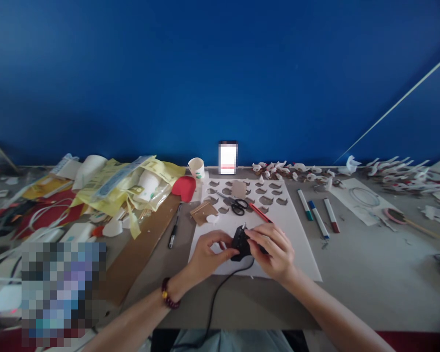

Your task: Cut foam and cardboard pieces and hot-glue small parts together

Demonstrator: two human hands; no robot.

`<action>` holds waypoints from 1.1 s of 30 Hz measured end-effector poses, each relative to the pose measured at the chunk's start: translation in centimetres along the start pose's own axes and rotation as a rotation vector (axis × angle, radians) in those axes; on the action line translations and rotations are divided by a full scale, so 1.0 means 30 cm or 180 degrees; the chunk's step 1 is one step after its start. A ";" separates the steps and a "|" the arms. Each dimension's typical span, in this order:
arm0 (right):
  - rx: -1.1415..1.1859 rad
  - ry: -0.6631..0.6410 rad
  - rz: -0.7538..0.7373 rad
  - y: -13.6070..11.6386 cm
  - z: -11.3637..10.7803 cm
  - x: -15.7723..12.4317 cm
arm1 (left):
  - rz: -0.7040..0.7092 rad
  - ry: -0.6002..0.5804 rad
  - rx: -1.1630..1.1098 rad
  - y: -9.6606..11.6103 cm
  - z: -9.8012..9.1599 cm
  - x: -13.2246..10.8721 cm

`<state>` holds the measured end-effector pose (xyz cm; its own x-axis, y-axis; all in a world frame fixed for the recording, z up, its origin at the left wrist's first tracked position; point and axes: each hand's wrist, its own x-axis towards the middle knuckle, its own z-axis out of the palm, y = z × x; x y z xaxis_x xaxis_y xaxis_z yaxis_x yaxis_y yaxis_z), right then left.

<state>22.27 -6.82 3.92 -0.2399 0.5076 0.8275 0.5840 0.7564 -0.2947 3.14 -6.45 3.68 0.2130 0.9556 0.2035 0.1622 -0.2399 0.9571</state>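
Black, block-shaped device with a small pale tip (238,244): one, between your two hands, above the near half of a broad white sheet (297,244) on the grey counter (381,288). Your left hand (213,250) grips its left side between thumb and fingers; your right hand (273,248) closes its fingertips on the right side. Black cord (217,287): one, running from the device over the counter's near edge. Dark beaded bracelet (169,293): one, on your left wrist.

On the sheet, beyond your hands: scissors with black handles (238,207); slim red tool (257,210), just to their right; folded brown cardboard piece (204,212), towards the left edge; rows of dark curved shapes across the far half.

Right of the sheet, side by side: white marker with green end (304,204); white marker with blue end (319,219); white marker with dark red end (331,215).

Left of the sheet: black-and-clear pen (174,227). Near the far left corner: white paper cup (196,168); rounded red piece (184,188).
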 end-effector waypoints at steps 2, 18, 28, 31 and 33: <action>0.0013 0.0040 0.0032 0.000 0.003 -0.001 | 0.0008 -0.0003 -0.0036 -0.002 0.002 0.000; 0.0442 0.0341 0.0500 0.005 -0.005 0.026 | -0.0257 0.0101 -0.0213 -0.021 -0.005 0.010; 0.0514 0.1140 0.1981 0.112 -0.029 0.013 | -0.0390 0.0091 -0.0380 -0.030 -0.013 0.011; 0.1223 0.2087 0.2964 0.214 -0.060 0.025 | -0.0395 0.0074 -0.0421 -0.030 -0.014 0.011; 0.1854 0.2531 0.3563 0.275 -0.079 0.030 | -0.0394 0.0079 -0.0432 -0.030 -0.013 0.011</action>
<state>28.70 -1.11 3.39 0.6990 0.7145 0.0298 -0.2551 0.2880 -0.9230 2.68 -5.86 2.97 0.1753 0.9807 0.0860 0.0538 -0.0967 0.9939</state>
